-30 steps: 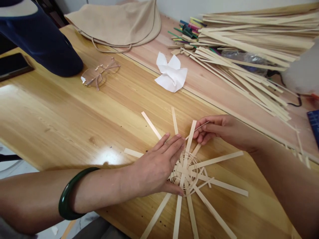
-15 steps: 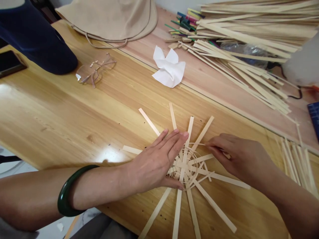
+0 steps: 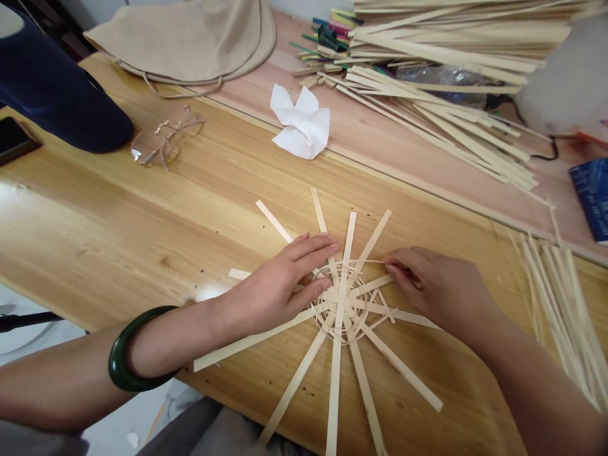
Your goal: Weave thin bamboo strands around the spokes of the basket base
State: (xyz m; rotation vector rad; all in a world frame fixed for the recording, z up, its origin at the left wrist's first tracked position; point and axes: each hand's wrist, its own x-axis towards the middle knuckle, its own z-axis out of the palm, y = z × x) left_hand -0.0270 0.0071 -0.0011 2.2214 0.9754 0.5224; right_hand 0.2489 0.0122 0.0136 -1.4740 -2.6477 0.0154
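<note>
Across the whole view, glossy light-brown wooden tabletop [image 3: 95, 209], butted at 1 o'clock against a reddish wooden board [image 3: 403, 152]. At 1 o'clock on that board, big heap of long pale bamboo strips [image 3: 451, 57]. At 11 o'clock, beige folded cloth hat [image 3: 190, 38]; at 10 o'clock, dark blue garment [image 3: 52, 95] resting on the tabletop. Toward 5 o'clock from centre, flat on the tabletop, star-shaped bamboo weave [image 3: 342, 310]: pale flat spokes round a small woven hub. Left hand [image 3: 275, 288] laid flat at 9 o'clock of the hub, fingers stretched out, pressing spokes down, gripping nothing. Right hand [image 3: 437, 288] at 3 o'clock of the hub, thumb and fingertips pinched on a thin pale weaving strand [image 3: 370, 261] curving over the hub's 12 o'clock rim. At 3 o'clock of the view, loose row of thin bamboo strips [image 3: 555, 297]. At 12 o'clock, crumpled white tissue [image 3: 301, 123] on the seam; at 10 o'clock, clear-lensed thin-framed eyeglasses [image 3: 161, 139], just beside the garment. Dark green bangle [image 3: 126, 354] round the left wrist, at 8 o'clock.
</note>
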